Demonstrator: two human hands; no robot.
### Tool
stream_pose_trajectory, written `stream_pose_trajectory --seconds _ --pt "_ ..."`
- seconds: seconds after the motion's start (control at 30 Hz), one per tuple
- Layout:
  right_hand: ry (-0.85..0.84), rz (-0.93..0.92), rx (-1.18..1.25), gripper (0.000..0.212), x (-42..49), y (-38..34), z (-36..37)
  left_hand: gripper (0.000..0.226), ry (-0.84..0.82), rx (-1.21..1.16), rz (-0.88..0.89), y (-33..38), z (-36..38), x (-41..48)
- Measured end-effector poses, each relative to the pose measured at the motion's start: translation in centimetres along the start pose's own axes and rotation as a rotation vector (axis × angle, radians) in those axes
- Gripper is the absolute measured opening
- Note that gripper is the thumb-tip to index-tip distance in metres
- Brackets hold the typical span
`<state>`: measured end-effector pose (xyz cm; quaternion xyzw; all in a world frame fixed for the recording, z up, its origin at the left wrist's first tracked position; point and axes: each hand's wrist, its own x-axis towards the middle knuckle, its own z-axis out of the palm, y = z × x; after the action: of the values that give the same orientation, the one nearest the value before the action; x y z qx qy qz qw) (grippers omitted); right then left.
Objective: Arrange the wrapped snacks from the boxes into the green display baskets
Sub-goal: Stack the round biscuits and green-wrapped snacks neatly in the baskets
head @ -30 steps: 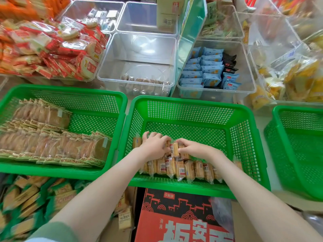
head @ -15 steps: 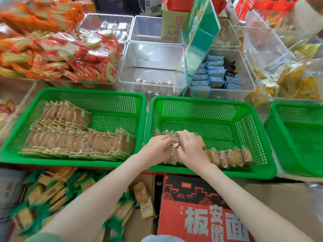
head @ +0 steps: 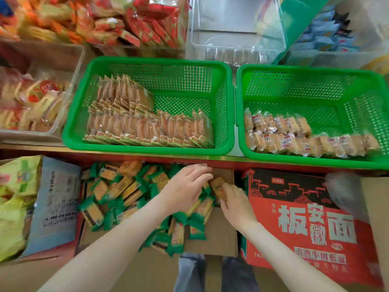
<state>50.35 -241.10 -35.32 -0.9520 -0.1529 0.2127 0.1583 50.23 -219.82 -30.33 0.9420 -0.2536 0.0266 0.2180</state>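
Gripping oblong plastic-wrapped snack packet [head: 218, 188]

Carries on a pale shelf [head: 234, 151] the left green basket [head: 147, 150] and the right green basket [head: 315, 161] just beside each other along the front edge, with a clear bin [head: 237, 45] behind them, a bin of blue packets [head: 336, 59] at the far right, a bin heaped with red packs [head: 134, 52] at the back left and another clear bin [head: 70, 81] at the left end. Takes on the brown floor [head: 136, 275] below, from left to right, a blue-grey carton [head: 56, 207], an open cardboard box [head: 212, 239] and a red carton [head: 305, 199] with white characters.
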Motion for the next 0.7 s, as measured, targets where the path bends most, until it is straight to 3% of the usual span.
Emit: stream_pose_trajectory --seconds 0.13,0.27,0.47,0.7 --pt "-0.025 0.125 -0.175 0.061 2.4 0.3 3.3 0.048 -0.237 0.000 -0.104 -1.4 1.8 -2.8" --pt "-0.027 0.221 -0.190 0.059 4.9 -0.3 5.0 0.041 -0.339 0.027 -0.179 -2.9 3.0 -4.2" --pt "0.125 0.328 0.397 0.060 2.3 -1.1 3.7 0.040 -0.339 -0.181 -0.383 -2.6 3.5 -3.7" --pt "0.002 0.121 0.696 0.053 -2.0 -1.4 1.9 0.085 -0.499 -0.499 -0.537 -0.8 3.1 -1.2"
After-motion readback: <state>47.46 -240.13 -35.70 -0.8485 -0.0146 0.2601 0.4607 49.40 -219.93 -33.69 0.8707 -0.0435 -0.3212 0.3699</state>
